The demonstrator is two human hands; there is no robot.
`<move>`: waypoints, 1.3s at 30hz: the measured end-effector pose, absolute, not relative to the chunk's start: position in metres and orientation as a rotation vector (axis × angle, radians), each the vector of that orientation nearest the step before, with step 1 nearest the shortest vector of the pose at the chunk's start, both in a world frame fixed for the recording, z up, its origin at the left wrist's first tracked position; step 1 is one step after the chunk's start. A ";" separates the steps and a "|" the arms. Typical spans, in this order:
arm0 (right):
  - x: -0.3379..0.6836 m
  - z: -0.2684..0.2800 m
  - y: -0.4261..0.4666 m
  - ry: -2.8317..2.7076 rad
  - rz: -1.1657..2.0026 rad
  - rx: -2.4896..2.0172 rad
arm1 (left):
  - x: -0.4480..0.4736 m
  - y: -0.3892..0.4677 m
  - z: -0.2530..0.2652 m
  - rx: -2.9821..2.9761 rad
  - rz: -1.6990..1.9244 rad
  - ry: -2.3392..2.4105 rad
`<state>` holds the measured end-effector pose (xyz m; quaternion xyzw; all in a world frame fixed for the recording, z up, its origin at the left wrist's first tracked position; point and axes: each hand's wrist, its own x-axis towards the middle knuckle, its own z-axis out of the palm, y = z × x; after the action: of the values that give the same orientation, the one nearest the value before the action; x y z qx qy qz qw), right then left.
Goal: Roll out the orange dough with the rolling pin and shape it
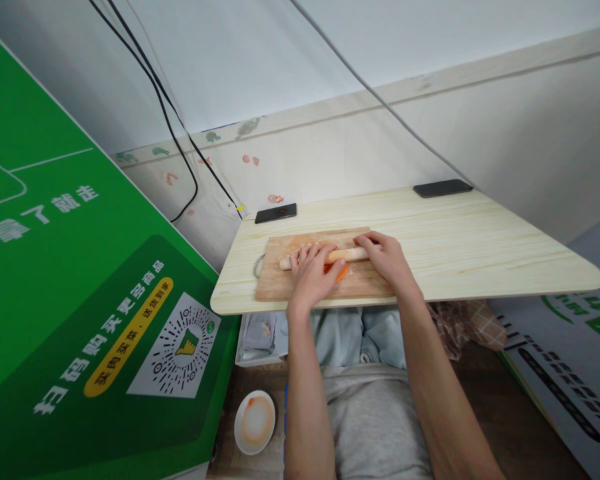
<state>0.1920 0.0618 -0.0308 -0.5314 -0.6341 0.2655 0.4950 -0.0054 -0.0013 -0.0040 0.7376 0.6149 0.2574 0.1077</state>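
A wooden cutting board (275, 285) with a wire handle lies near the front edge of the table. Across it runs a pale wooden rolling pin (347, 255). My left hand (310, 273) is over the pin's left part, fingers bent across it and thumb down toward the board. The right hand (386, 257) is closed around the pin's right end. Under the pin, beside my left thumb, an orange piece (339, 272) shows in part; what it is made of is hard to tell. Pale crumbs or flour dot the board around the pin.
The light wooden table (480, 247) carries one phone (276, 213) at back left and another dark phone (443, 189) at back right. Cables hang along the wall. A green printed panel (55, 267) stands left. Below, a stained white bowl (255, 423) sits low.
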 end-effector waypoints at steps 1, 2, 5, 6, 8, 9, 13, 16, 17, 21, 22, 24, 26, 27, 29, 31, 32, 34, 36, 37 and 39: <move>0.192 -0.030 0.062 -1.539 0.643 -1.287 | -0.006 -0.002 -0.004 2.175 0.751 1.807; 0.192 -0.030 0.061 -1.540 0.642 -1.285 | -0.006 -0.002 -0.004 2.181 0.743 1.804; 0.192 -0.029 0.061 -1.541 0.636 -1.278 | -0.007 -0.003 -0.003 2.192 0.732 1.795; 0.191 -0.029 0.060 -1.540 0.637 -1.279 | -0.007 -0.003 -0.004 2.191 0.733 1.796; 0.191 -0.029 0.060 -1.539 0.640 -1.279 | -0.006 -0.002 -0.004 2.184 0.742 1.808; 0.191 -0.029 0.060 -1.538 0.643 -1.279 | -0.006 -0.002 -0.004 2.180 0.747 1.816; 0.191 -0.029 0.060 -1.529 0.643 -1.282 | -0.004 0.000 -0.005 2.172 0.763 1.830; 0.191 -0.029 0.060 -1.531 0.642 -1.287 | -0.004 0.000 -0.006 2.171 0.777 1.830; 0.191 -0.029 0.060 -1.533 0.642 -1.286 | -0.004 0.000 -0.006 2.169 0.785 1.833; 0.192 -0.030 0.061 -1.532 0.648 -1.280 | -0.003 0.000 -0.005 2.157 0.817 1.845; 0.192 -0.030 0.061 -1.530 0.650 -1.279 | -0.003 0.000 -0.005 2.155 0.822 1.847; 0.192 -0.030 0.061 -1.527 0.652 -1.281 | -0.002 -0.001 -0.004 2.154 0.829 1.848; 0.192 -0.030 0.061 -1.528 0.651 -1.282 | -0.002 -0.001 -0.004 2.155 0.833 1.850; 0.192 -0.030 0.061 -1.530 0.649 -1.282 | -0.002 -0.001 -0.003 2.156 0.835 1.851; 0.191 -0.030 0.061 -1.533 0.645 -1.281 | -0.002 -0.001 -0.003 2.157 0.836 1.854; 0.191 -0.030 0.062 -1.534 0.641 -1.283 | -0.002 -0.001 -0.004 2.159 0.837 1.855; 0.191 -0.030 0.062 -1.534 0.639 -1.282 | -0.002 0.000 -0.004 2.162 0.839 1.854; 0.191 -0.031 0.062 -1.536 0.638 -1.277 | -0.002 0.000 -0.005 2.165 0.846 1.849; 0.192 -0.031 0.062 -1.534 0.639 -1.268 | -0.002 0.000 -0.005 2.165 0.850 1.844; 0.192 -0.032 0.062 -1.534 0.640 -1.265 | -0.002 0.001 -0.005 2.162 0.850 1.844; 0.192 -0.033 0.063 -1.537 0.642 -1.261 | -0.002 0.001 -0.005 2.155 0.844 1.850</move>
<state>0.1922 0.0629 -0.0327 -0.5221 -0.6361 0.2657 0.5023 -0.0025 0.0009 -0.0052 0.7245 0.6218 0.2838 0.0891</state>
